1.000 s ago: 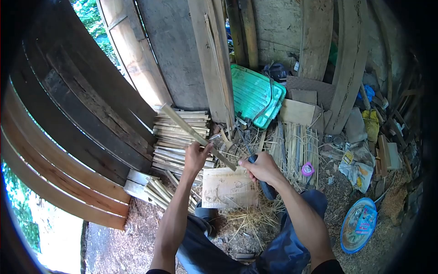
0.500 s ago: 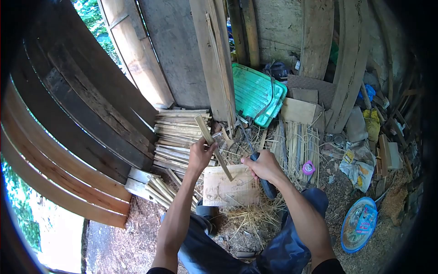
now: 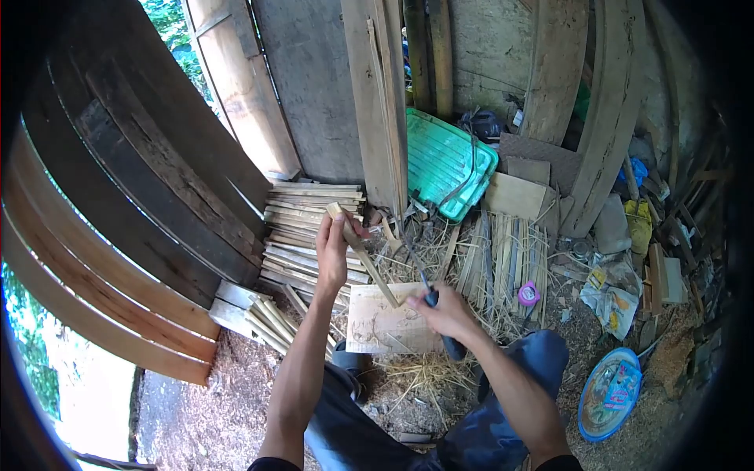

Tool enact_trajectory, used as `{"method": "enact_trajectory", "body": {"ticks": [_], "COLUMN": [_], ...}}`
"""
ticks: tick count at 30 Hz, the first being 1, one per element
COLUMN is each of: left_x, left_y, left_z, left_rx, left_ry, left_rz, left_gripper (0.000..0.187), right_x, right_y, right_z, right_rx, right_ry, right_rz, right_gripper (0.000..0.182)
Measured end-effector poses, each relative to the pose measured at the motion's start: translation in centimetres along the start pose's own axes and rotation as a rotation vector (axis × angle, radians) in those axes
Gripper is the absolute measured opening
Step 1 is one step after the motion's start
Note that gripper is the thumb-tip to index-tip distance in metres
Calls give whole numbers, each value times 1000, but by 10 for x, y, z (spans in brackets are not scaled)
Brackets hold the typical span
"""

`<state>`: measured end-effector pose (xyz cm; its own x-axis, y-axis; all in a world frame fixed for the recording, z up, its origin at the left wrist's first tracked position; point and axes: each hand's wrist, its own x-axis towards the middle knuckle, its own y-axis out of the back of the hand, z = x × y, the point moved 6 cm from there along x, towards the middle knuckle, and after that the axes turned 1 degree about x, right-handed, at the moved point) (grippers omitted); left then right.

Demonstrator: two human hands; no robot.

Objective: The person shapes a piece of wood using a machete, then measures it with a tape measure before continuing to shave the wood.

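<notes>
My left hand point(image 3: 333, 251) is closed around the upper part of a bamboo strip point(image 3: 371, 270), which slants down to the right. The strip's lower end meets a pale wooden board point(image 3: 385, 334) between my knees. In my right hand point(image 3: 449, 315) is a knife point(image 3: 453, 348) with a dark handle, its thin blade pointing up and away beside the strip. My right fingers are close to the strip's lower end. Fine shavings lie under the board.
Bamboo strips point(image 3: 310, 228) are stacked at the left, and more strips point(image 3: 506, 259) lie ahead on the right. Beyond stands a green plastic tray point(image 3: 448, 161) near wooden posts. A pink round object point(image 3: 528, 294) and a blue-rimmed basin point(image 3: 597, 424) are to the right.
My left hand has moved up the strip, nearer its top end, and the strip's top sits lower. My right hand and the knife have shifted slightly down, with the blade tilted toward the strip.
</notes>
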<state>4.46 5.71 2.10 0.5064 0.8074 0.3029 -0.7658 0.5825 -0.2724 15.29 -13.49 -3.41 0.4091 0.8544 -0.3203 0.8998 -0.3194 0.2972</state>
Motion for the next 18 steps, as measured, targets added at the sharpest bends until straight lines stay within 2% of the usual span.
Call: {"method": "enact_trajectory", "body": {"ticks": [2, 3, 4, 6, 7, 8, 10, 11, 15, 18], "left_x": [-3, -4, -3, -3, -3, -1, 0, 0, 0, 1], "left_y": [-1, -5, -7, -4, -5, -1, 3, 6, 16, 20], "left_z": [6, 10, 8, 13, 16, 15, 9, 5, -2, -2], "left_rx": [163, 215, 211, 127, 129, 132, -49, -27, -161, -163], "left_ry": [-21, -103, -99, -162, -177, -177, -111, -67, -8, 22], "left_rz": [6, -30, -33, 23, 83, 88, 48, 79, 175, 191], "left_gripper": [20, 20, 20, 21, 28, 28, 38, 47, 54, 51], "right_x": [-8, -3, -8, -14, -16, -16, -21, -17, -14, -7], "right_y": [-10, -22, -27, -41, -47, -52, -59, -63, -70, -75], "right_z": [17, 41, 46, 52, 56, 57, 60, 66, 66, 70], "right_rx": [-104, 96, 97, 410, 446, 444, 448, 486, 469, 526], "right_ry": [-122, -173, -177, -229, -211, -212, -260, -283, -336, -272], "right_rz": [-55, -80, -76, -46, -47, -53, -70, -85, -109, -78], "right_gripper": [36, 41, 41, 47, 55, 55, 60, 64, 59, 62]}}
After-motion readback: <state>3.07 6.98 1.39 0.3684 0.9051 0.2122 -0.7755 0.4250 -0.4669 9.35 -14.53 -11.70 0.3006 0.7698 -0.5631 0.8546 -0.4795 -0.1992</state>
